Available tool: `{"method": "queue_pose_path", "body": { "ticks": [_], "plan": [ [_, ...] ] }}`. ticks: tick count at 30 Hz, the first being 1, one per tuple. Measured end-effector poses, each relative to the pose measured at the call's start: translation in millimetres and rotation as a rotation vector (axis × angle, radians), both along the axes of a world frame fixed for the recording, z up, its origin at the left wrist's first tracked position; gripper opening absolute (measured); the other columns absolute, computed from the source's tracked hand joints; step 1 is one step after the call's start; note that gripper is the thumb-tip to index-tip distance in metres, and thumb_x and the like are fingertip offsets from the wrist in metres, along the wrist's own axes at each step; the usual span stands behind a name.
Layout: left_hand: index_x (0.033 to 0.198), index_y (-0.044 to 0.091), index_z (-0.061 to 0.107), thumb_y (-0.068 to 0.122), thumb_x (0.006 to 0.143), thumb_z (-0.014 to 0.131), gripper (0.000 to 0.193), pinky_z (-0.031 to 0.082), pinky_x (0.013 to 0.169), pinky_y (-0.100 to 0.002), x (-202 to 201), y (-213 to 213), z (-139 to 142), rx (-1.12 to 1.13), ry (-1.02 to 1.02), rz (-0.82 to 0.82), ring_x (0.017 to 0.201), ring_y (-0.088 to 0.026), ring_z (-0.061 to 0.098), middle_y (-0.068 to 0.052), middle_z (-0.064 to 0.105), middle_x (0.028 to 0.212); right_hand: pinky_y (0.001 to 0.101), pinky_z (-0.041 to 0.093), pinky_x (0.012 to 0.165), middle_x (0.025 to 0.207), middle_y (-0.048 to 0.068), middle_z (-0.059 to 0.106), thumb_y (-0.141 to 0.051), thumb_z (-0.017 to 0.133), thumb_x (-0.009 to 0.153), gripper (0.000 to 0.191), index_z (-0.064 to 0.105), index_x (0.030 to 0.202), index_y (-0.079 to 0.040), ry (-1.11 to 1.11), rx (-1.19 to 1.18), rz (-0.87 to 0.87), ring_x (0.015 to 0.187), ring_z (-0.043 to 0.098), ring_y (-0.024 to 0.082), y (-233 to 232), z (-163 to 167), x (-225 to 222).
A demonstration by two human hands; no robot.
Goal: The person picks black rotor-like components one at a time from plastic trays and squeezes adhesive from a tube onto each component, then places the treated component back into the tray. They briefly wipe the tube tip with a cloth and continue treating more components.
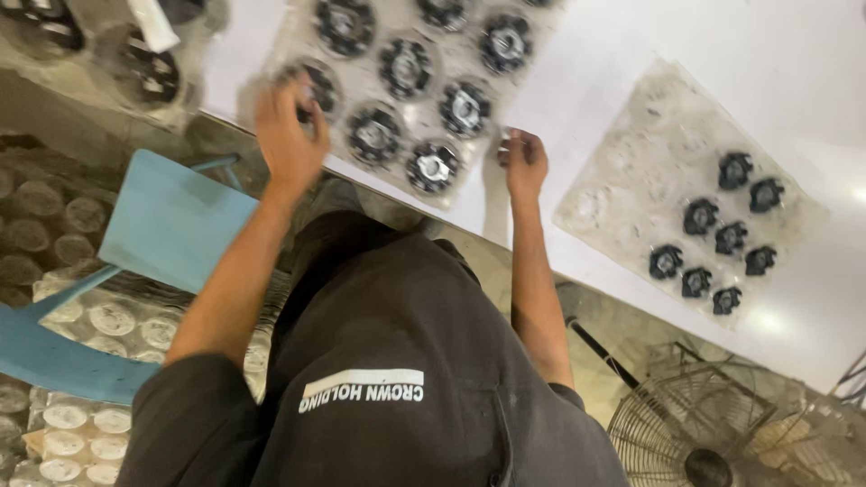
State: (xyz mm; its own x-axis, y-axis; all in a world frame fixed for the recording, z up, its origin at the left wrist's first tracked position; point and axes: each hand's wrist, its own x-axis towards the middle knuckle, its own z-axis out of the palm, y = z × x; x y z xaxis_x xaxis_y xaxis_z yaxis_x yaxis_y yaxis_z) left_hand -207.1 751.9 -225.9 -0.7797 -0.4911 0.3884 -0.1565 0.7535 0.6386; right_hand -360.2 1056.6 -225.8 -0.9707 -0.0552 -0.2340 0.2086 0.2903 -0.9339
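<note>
**White tabletop, clear trays of black round parts**

Left hand [290, 133] blurred on a black part [317, 87] in near tray [289, 36]; fingers' closure unclear. Right hand [523, 162] pinching tray edge. Best steadied before lifting.

Tray [298, 36] of black round parts at table edge.
Clear, moulded, lying flat; part [317, 86] at near-left corner under left hand [289, 135], right hand [523, 162] at near-right edge.
</note>
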Motion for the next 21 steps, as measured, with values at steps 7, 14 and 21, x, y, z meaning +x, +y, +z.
{"method": "queue_pose_path", "body": {
  "ticks": [7, 14, 21],
  "plan": [
    [0.097, 0.009, 0.073, 0.031, 0.09, 0.08, 0.024, 0.05, 0.063, -0.032, 184, -28, -91, 0.734, -0.565, 0.658, 0.065, -0.015, 0.064, -0.005, 0.068, 0.076, 0.0316, 0.049, 0.061, 0.078, 0.009, 0.067, -0.022, 0.062, 0.111, 0.027, 0.067, 0.097, 0.001, 0.616, 0.53, 0.039, 0.067, 0.056, 0.015, -47, -44, -8],
    [0.146, 0.016, 0.048, 0.048, 0.083, 0.074, 0.075, 0.063, 0.083, -0.049, 242, -29, -193, 1.847, 0.405, 1.45, 0.103, -0.026, 0.068, 0.002, 0.053, 0.128, 0.0318, 0.041, 0.061, 0.078, 0.009, 0.055, -0.023, 0.064, 0.101, 0.025, 0.06, 0.098, 0.001, 0.632, 0.73, 0.241, 0.068, 0.047, 0.016, -29, -74, -22],
    [0.132, 0.0, 0.062, 0.035, 0.082, 0.081, 0.064, 0.051, 0.09, -0.053, 249, 2, -271, 1.541, 1.212, 2.027, 0.11, -0.035, 0.06, -0.017, 0.064, 0.131, 0.0259, 0.053, 0.083, 0.104, 0.004, 0.065, -0.021, 0.07, 0.1, 0.031, 0.055, 0.111, 0.003, 0.499, 0.27, 0.365, 0.092, 0.059, 0.012, -23, -100, -24]
  ]
}}
